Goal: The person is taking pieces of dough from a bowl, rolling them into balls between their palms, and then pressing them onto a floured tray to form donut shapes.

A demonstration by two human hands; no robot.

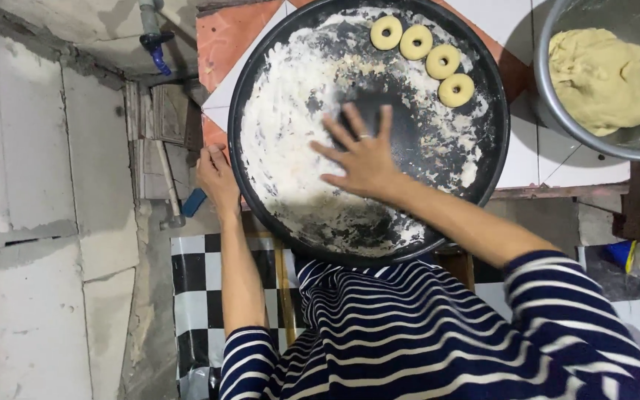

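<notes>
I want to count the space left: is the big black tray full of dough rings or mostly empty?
Mostly empty. The black tray holds only four dough rings along its far edge; the rest shows smeared flour under the right hand.

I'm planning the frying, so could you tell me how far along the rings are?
Done: four dough rings sit on the tray. In hand: the right hand lies flat on the floured tray, the left hand grips its rim. Left: a dough lump in the bowl.
</notes>
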